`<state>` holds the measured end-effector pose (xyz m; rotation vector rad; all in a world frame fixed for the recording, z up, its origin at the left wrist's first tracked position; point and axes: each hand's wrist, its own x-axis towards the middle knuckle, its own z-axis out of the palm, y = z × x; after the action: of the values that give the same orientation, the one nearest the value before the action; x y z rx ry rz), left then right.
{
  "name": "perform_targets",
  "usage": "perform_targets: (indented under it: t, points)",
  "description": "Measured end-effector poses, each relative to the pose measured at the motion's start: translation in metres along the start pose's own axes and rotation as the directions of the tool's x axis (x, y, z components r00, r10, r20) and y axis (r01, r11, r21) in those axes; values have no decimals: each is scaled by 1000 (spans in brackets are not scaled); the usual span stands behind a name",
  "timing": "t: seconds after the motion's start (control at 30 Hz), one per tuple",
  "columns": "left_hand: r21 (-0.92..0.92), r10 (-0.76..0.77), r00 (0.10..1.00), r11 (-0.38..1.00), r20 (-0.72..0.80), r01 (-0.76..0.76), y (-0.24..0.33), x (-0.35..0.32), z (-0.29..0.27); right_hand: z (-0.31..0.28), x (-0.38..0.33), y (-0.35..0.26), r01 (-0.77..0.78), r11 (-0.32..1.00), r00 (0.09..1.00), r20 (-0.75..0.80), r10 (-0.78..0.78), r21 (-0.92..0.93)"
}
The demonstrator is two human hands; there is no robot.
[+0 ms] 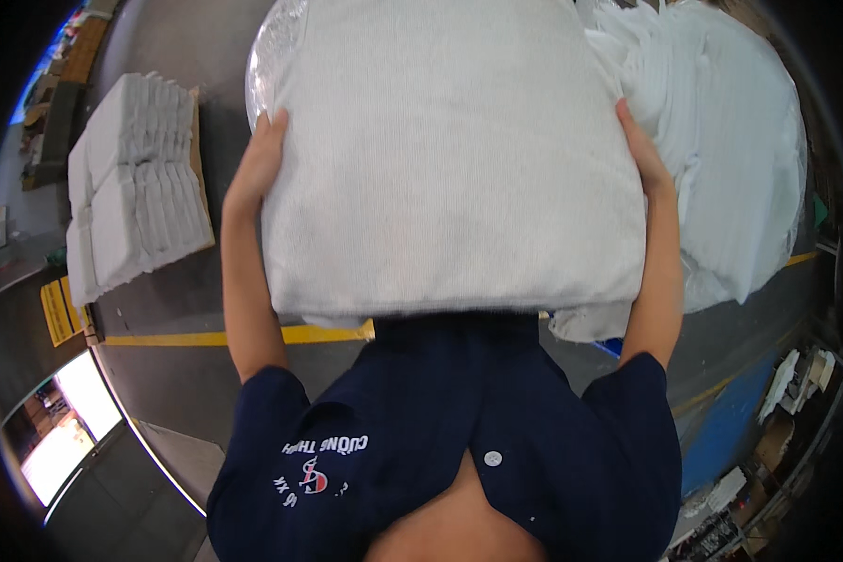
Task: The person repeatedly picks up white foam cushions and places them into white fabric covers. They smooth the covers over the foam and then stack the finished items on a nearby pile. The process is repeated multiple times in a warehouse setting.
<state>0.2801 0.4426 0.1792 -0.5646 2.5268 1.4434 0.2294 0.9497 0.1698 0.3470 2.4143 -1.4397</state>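
The person's left hand (268,157) grasps the left side of a large, off-white, roughly rectangular bundle of ribbed cloth (459,169); the right hand (646,157) grasps its right side. The bundle lies before the navy-shirted torso (478,403), between white layered cloth stacks (136,192) at left and a plastic-wrapped white cloth pile (735,159) at right.

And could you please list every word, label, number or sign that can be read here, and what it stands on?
Navy shirt, chest: white lettering around a red-and-white emblem, upside down in this view; I'd rather not copy its wording.
Yellow sign, at the left: dark markings, too small to read.
White cloth: no printing visible.
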Motion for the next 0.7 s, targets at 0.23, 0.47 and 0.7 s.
perform_targets:
  t: [0.23,0.47,0.7]
  points:
    - [103,75,993,991,92,-84,-22,-76,-23,-20,-40,-18,199,924,961,-118,-249,-327]
    - [-433,-59,998,900,-23,43,-54,-146,3,9,-93,20,-128,916,989,-26,149,380]
    - [-438,-126,969,899,-214,21,-116,-184,11,-5,-141,102,100,877,871,-468,151,470]
